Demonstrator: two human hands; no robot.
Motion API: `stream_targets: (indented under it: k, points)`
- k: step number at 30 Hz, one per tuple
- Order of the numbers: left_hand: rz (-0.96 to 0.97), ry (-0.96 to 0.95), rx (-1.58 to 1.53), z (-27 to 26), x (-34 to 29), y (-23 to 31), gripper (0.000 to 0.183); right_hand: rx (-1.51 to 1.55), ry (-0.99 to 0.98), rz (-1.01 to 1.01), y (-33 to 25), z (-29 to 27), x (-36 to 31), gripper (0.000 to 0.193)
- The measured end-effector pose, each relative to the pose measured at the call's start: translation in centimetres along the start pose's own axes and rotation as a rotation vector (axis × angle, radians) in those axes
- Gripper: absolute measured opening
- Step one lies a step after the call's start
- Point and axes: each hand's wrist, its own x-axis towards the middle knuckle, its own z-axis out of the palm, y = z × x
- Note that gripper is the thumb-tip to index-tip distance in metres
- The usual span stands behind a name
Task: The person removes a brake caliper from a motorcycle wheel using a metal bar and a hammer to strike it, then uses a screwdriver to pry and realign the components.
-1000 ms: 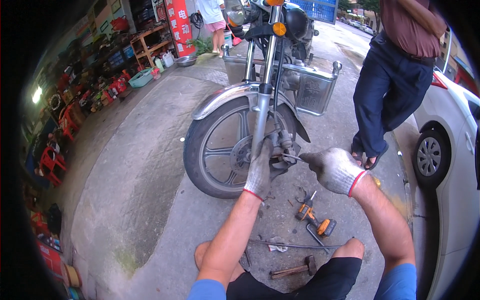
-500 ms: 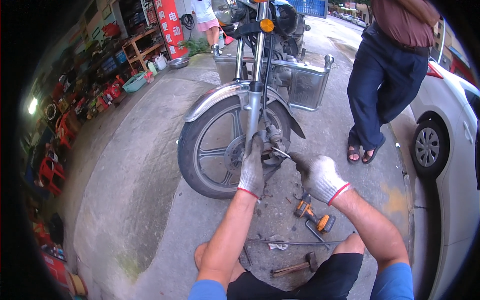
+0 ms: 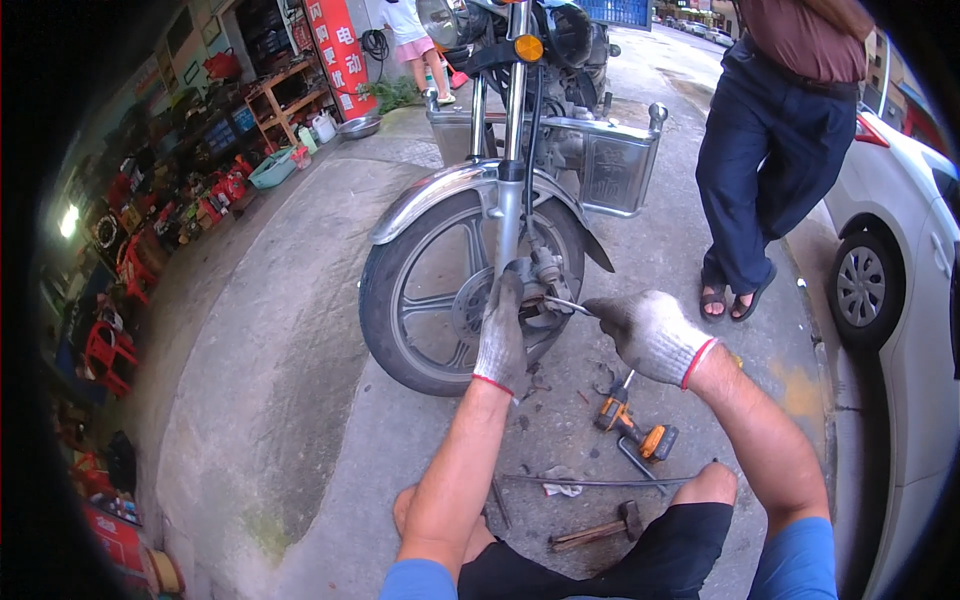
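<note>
A motorcycle's front wheel (image 3: 378,310) stands before me, with a silver fork leg (image 3: 508,215) running down to its hub. My left hand (image 3: 503,335), in a grey-white work glove, is closed against the brake caliper (image 3: 546,275) at the foot of the fork; its fingertips are partly hidden. In the same kind of glove, my right hand (image 3: 650,332) grips a thin metal rod (image 3: 570,304) to the right of the wheel. The rod's far end meets the caliper area, while its other end disappears inside my fist.
Below my right hand lie an orange-black cordless drill (image 3: 632,425), a hex key (image 3: 636,458), a long dark bar (image 3: 600,482) and a hammer (image 3: 600,528). A person (image 3: 770,170) stands at right beside a white car (image 3: 900,280). Shop goods line the left.
My right hand has shifted slightly right and the rod now lies flatter, its end still at the caliper. My left hand stays in place. The view has shifted slightly.
</note>
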Motion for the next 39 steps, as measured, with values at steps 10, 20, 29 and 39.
stream_targets:
  k: [10, 20, 29, 39]
  points:
    - [0.010, 0.012, 0.031, -0.3, 0.2, -1.1, 0.040, -0.080, -0.093, -0.019, -0.3, -0.6, 0.8, 0.044]
    - [0.107, 0.138, 0.290, 1.9, -0.6, 0.0, 0.038, -0.146, 0.012, 0.026, 0.3, 2.6, 0.0, 0.043]
    - [0.115, 0.116, 0.194, 1.3, -0.1, -0.4, 0.040, -0.180, 0.117, 0.012, -0.1, 4.2, 0.2, 0.061]
    - [0.036, -0.104, 0.006, 1.2, -0.9, 1.5, 0.037, -0.112, 0.136, 0.024, -0.6, 3.3, 0.5, 0.052]
